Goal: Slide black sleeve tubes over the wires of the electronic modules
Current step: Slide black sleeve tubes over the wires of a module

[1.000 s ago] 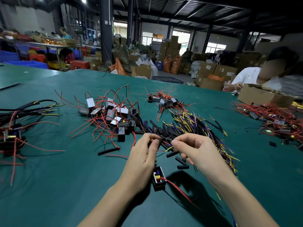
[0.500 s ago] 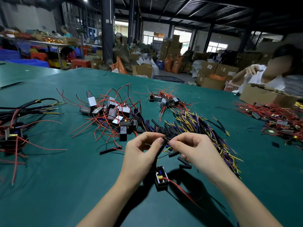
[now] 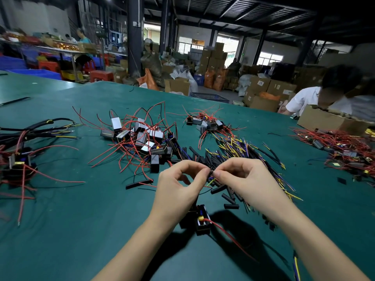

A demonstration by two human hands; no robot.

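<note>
Since the earlier frame both hands have risen and drawn together. The left hand (image 3: 178,185) and right hand (image 3: 243,179) pinch a black sleeve tube (image 3: 211,173) between their fingertips above the green table (image 3: 81,230); its module (image 3: 203,220) hangs below.

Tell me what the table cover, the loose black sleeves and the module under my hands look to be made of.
Table cover: matte green, probably felt or rubber mat; no glare.
Black sleeves: dull flexible tubing, likely heat-shrink plastic; some lie bent.
Module: black, apparently moulded plastic case, with a red insulated wire.
</note>
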